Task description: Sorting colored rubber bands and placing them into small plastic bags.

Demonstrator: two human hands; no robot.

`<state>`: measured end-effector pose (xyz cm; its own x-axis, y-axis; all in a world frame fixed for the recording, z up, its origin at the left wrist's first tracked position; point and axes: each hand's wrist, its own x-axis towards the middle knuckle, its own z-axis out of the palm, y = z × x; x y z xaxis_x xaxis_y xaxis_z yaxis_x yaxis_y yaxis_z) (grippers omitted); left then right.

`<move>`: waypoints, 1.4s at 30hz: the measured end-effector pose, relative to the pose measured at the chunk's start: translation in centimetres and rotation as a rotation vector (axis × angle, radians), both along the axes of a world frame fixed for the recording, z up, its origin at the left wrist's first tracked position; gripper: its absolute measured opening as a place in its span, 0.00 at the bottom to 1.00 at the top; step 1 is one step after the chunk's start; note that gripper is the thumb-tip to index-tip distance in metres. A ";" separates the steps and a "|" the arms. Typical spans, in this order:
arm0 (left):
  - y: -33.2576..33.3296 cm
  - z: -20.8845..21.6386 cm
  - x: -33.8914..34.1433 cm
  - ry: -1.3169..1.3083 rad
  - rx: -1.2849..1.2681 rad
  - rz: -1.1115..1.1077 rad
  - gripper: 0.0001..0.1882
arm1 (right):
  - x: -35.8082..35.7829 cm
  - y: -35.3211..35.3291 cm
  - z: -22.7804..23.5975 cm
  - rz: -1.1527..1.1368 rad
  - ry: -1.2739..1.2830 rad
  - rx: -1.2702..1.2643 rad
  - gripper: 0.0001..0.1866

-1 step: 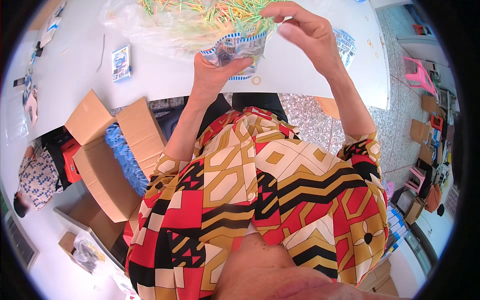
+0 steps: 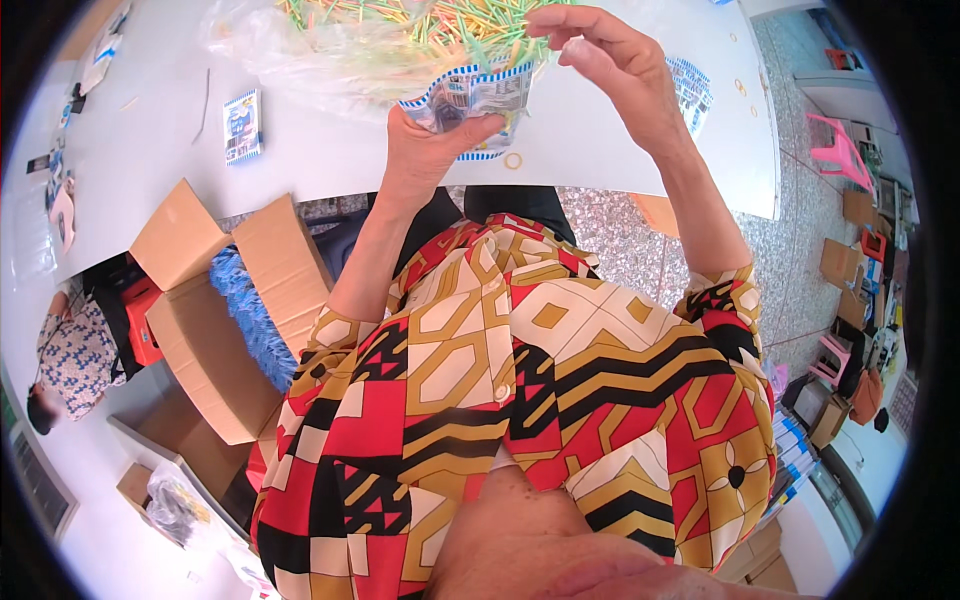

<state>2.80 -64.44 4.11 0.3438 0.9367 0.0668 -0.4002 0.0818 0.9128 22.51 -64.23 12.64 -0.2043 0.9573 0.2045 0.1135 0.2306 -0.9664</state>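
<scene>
- Small printed packet (image 2: 470, 100), glossy with a blue-and-white edge, sits clamped in the left hand (image 2: 425, 150) grip just above the white tabletop (image 2: 330, 150).
- Right hand (image 2: 615, 65) has its fingertips pinched together at the packet's open top; can't tell if anything's between them.
- Thin green and yellow sticks (image 2: 440, 25), too many to count, lie in a crinkly clear plastic bag (image 2: 300, 50) right behind.
- One small ring (image 2: 512, 160) lies beside the packet.
- Another flat packet (image 2: 242, 125) lies off to the left.
- Two open cardboard boxes (image 2: 220, 300) sit on the floor.

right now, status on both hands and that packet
Left hand gripping small blue-edged packet. Right hand pinched above its mouth. Bag of coloured sticks close behind; rubber band on table.
</scene>
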 end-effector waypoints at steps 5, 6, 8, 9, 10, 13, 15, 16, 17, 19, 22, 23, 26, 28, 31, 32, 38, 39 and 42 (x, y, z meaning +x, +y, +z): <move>0.3 -0.3 0.3 0.006 -0.024 -0.088 0.20 | 2.0 -0.2 -5.5 0.037 0.023 -0.130 0.09; 0.3 -0.3 0.3 0.009 -0.026 -0.092 0.20 | 2.2 -0.2 -5.8 0.069 0.029 -0.134 0.09; 0.4 -0.3 0.4 0.051 -0.022 -0.103 0.17 | 2.8 -0.2 -5.7 0.051 0.004 -0.111 0.09; 0.3 -0.2 0.5 0.055 -0.022 -0.107 0.17 | 3.0 -0.2 -5.5 0.037 -0.025 -0.088 0.08; 0.2 0.0 0.6 0.013 -0.045 -0.048 0.14 | 3.0 -0.3 -5.0 0.031 -0.021 -0.088 0.08; 0.5 -0.3 0.5 -0.012 -0.100 -0.037 0.08 | 3.6 -1.1 -3.7 -0.096 0.044 0.052 0.08; 0.8 -0.6 0.5 0.004 -0.133 -0.101 0.07 | 5.2 -1.4 -4.0 -0.208 -0.037 0.169 0.08; 0.7 -0.6 0.6 0.029 -0.162 -0.070 0.08 | 6.1 -1.4 -4.5 -0.225 -0.042 0.167 0.08; 0.8 -0.7 0.9 0.053 -0.189 -0.046 0.08 | 7.2 -1.4 -5.5 -0.259 0.043 0.082 0.06; 1.0 -1.0 1.4 0.053 -0.189 -0.067 0.09 | 10.5 -1.3 -7.7 -0.297 0.124 0.002 0.04; 0.5 -0.8 1.3 0.084 -0.200 -0.040 0.11 | 15.8 -3.1 -10.7 -0.579 0.002 0.041 0.08; 0.1 0.0 1.8 0.033 -0.218 -0.083 0.11 | 16.9 -3.6 -10.8 -0.592 0.039 0.021 0.09; 0.2 0.1 1.9 -0.004 -0.165 -0.136 0.13 | 19.1 -4.4 -13.6 -0.715 -0.072 -0.101 0.10; 0.2 0.0 2.1 -0.003 -0.153 -0.200 0.12 | 20.6 -5.1 -14.0 -0.767 -0.108 -0.152 0.11; 0.1 -0.1 1.8 0.062 -0.080 -0.110 0.12 | 20.1 -4.1 -14.7 -0.848 -0.368 -0.100 0.11; 0.1 0.0 1.6 0.067 -0.079 -0.100 0.12 | 18.8 -3.6 -13.7 -0.894 -0.550 0.068 0.12; -0.2 0.2 1.7 0.105 -0.042 -0.080 0.09 | 10.1 -2.1 -7.4 -0.671 -0.623 0.504 0.13; -0.3 0.2 1.7 0.149 -0.014 -0.062 0.08 | 8.0 -2.3 -5.9 -0.536 -0.492 0.473 0.13; -0.5 0.2 2.1 0.208 0.040 0.007 0.08 | 3.3 -3.1 -2.3 -0.266 -0.475 0.490 0.15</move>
<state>4.89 -64.92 4.31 0.3474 0.9372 0.0323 -0.2037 0.0418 0.9781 25.78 -67.31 10.34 -0.1507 0.8083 0.5692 0.6075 0.5299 -0.5917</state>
